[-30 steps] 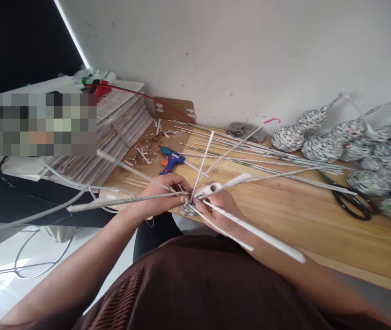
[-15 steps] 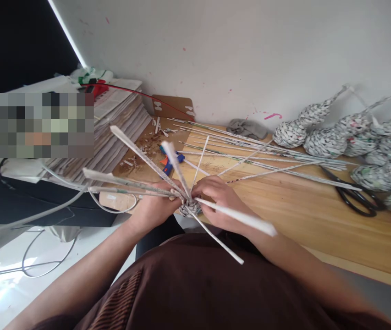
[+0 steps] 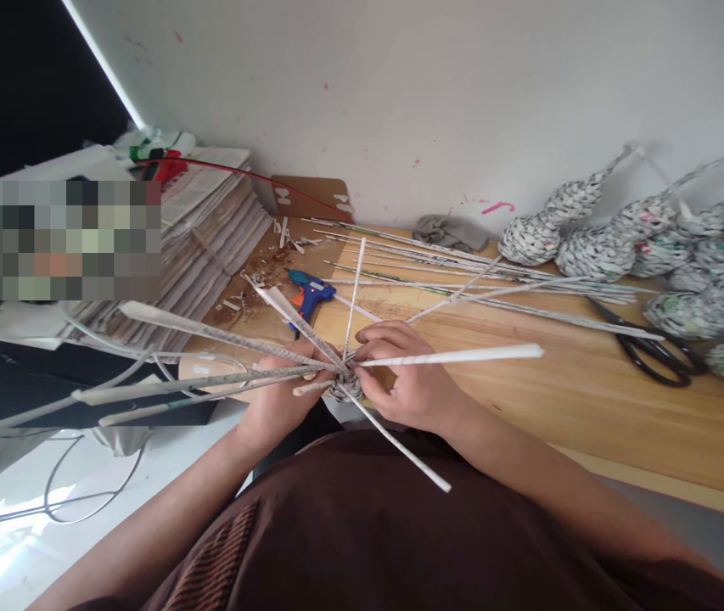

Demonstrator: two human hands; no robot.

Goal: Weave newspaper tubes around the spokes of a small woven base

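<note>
A small woven paper piece (image 3: 347, 389) sits between my hands near the table's front edge, with several rolled paper strips fanning out from it. My left hand (image 3: 282, 389) is closed round its left side, where several strips pass over the fingers. On the right, my right hand (image 3: 409, 378) has its fingers bent together at the base of a white paper strip (image 3: 476, 355) that points right. Another strip (image 3: 403, 441) slants down toward my brown shirt. The underside of the woven piece is hidden.
A blue glue gun (image 3: 311, 295) lies behind my hands. Long paper strips (image 3: 463, 263) cross the wooden table (image 3: 527, 399). Black scissors (image 3: 660, 356) and woven gourd shapes (image 3: 594, 250) are at the right. Stacked papers (image 3: 221, 229) stand at the left.
The white strip by my right hand has swung up from slanting down-right to nearly level. The strips on the left have fanned lower and farther left. The view has shifted slightly.
</note>
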